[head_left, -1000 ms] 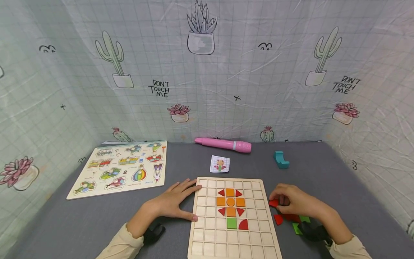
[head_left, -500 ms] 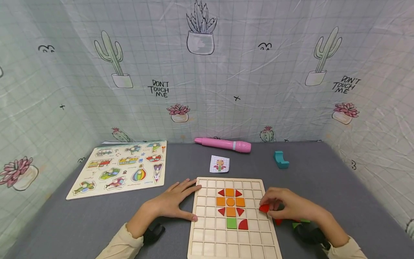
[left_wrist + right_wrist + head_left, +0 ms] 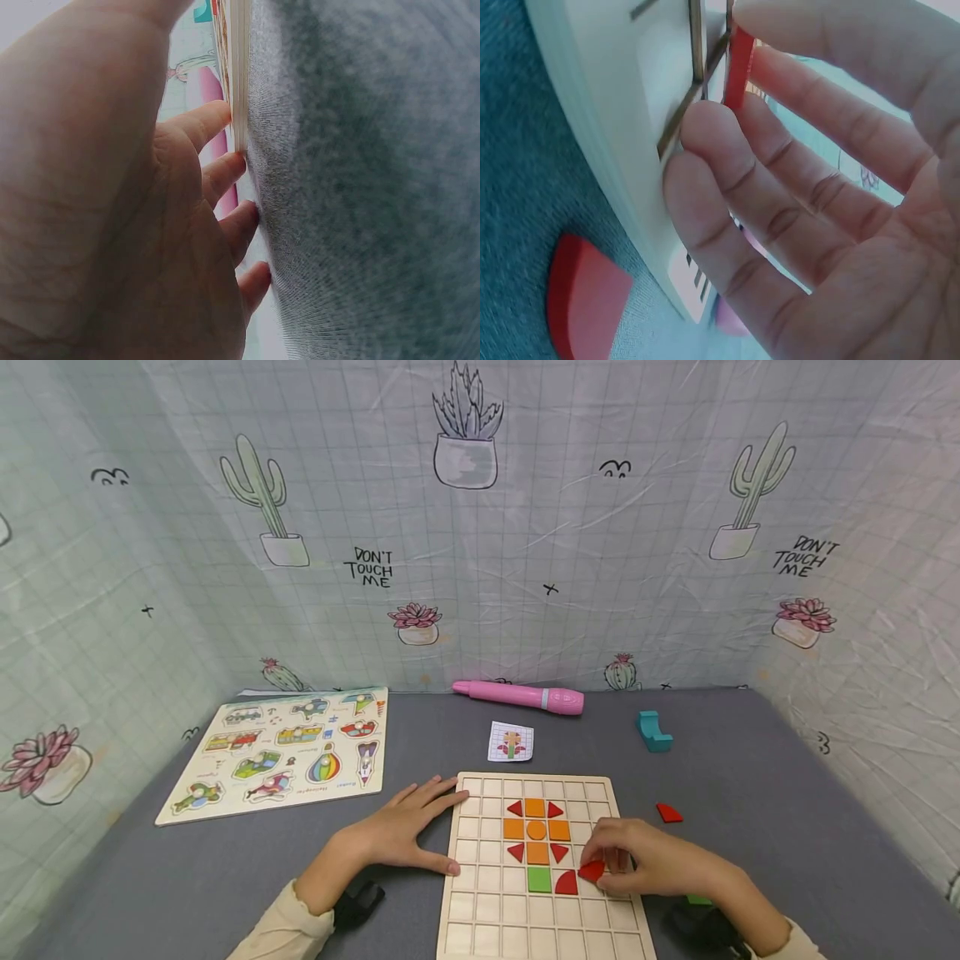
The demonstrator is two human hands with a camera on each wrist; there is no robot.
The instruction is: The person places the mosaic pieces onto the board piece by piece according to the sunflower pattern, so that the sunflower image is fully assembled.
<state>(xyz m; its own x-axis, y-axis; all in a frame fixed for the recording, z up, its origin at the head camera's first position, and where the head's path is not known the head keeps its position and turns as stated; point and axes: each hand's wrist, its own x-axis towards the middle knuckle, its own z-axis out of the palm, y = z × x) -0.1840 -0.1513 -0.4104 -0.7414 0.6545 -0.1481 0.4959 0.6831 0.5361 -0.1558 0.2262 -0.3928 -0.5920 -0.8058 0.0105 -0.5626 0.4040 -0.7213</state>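
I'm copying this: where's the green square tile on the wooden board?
In the head view, the green square tile sits mid-width on the wooden board, just below an orange square and left of a red quarter-circle.

red piece (image 3: pixel 592 871): pinched, just right of red quarter-circle (image 3: pixel 567 883) | pale wooden grid board (image 3: pixel 487 907): lying flat, partly filled

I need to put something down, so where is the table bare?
Free: the table between puzzle board and left sleeve, and right of the teal block. Crowded: around the right hand, pinching a red piece over the grid board, a loose red piece and a green piece nearby.
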